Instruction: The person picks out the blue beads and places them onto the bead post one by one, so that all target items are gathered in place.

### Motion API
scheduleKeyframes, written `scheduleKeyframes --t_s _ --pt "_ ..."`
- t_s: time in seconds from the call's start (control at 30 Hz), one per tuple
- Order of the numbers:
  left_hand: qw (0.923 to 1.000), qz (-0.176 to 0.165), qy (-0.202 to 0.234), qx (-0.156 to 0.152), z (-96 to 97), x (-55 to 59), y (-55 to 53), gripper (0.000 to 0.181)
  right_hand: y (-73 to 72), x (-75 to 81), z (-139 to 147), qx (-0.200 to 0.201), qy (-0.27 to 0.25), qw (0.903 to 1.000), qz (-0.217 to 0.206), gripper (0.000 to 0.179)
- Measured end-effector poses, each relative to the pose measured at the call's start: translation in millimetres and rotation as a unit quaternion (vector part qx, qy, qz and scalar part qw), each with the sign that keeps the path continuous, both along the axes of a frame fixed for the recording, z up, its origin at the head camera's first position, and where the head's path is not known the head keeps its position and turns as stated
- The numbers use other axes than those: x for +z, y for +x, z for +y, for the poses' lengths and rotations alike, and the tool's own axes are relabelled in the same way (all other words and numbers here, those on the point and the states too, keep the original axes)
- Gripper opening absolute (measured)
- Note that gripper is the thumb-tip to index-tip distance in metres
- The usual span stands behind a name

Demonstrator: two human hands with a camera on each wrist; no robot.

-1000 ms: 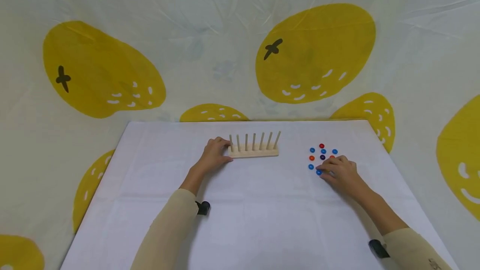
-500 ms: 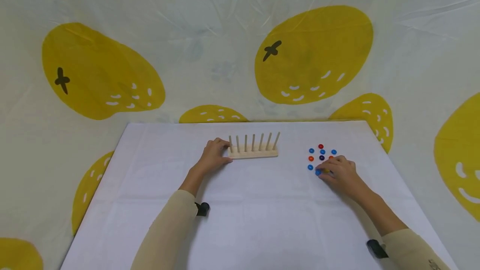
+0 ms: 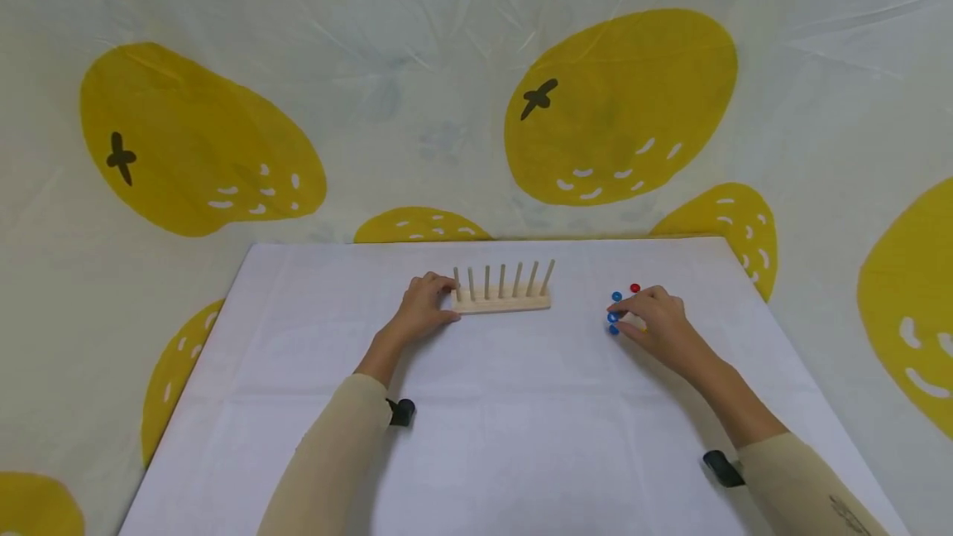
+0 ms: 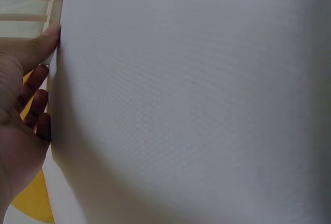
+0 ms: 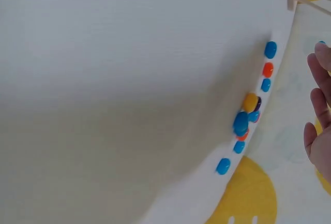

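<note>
My left hand (image 3: 423, 308) grips the left end of a pale wooden peg rack (image 3: 506, 303), thumb at the front. Several thin upright pegs (image 3: 502, 281) stand on it in a row with nothing on them. Farther right, my right hand (image 3: 663, 329) pinches a small blue ring (image 3: 613, 317) between thumb and fingertips. The right wrist view shows this hand (image 5: 323, 100) raised above the tabletop, the held ring mostly hidden by the thumb. Below it lie loose rings: blue (image 5: 270, 49), orange (image 5: 268, 70), yellow (image 5: 250, 102) and dark purple (image 5: 259, 103).
A white cloth covers the table (image 3: 491, 420). Behind it hangs a pale curtain (image 3: 417, 106) with large yellow fruit prints. Near the far side lies a red ring (image 3: 635, 288), with a blue ring (image 3: 616, 297) to its left. Dark wrist cameras (image 3: 402, 413) sit at both sleeves.
My right hand has picked up a blue ring from the near side of the group and moved up and left with it. The left hand stays on the rack.
</note>
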State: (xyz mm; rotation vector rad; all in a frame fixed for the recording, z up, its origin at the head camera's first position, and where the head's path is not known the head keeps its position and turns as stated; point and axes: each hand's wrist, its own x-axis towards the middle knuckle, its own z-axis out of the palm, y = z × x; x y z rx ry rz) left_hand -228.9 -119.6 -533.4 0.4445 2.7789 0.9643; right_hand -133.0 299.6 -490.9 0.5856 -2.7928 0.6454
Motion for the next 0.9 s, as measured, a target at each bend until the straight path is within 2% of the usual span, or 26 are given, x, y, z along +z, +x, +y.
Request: scheduleKeyframes --t_s 0.2,0.53,0.67,0.9 --pt "1.0000 -0.001 0.000 -0.002 0.3 -0.5 0.8 0.056 -12.1 12.7 -15 0.009 0.005 0.9999 -0.011 0.028" --pt "0.9999 0.004 0.007 -0.010 -0.3 -0.1 2.1 0.056 -32.7 31.5 -44 0.051 0.007 0.9986 0.014 0.026" --pt "0.9998 0.012 0.007 -0.016 -1.3 -4.6 0.9 0.056 -41.6 39.1 -59 0.062 0.000 0.9980 0.016 0.025" --pt "0.9999 0.007 0.006 -0.010 -1.8 -3.6 -0.4 0.056 -60.3 56.1 -93 0.084 -0.028 0.9958 0.023 0.024"
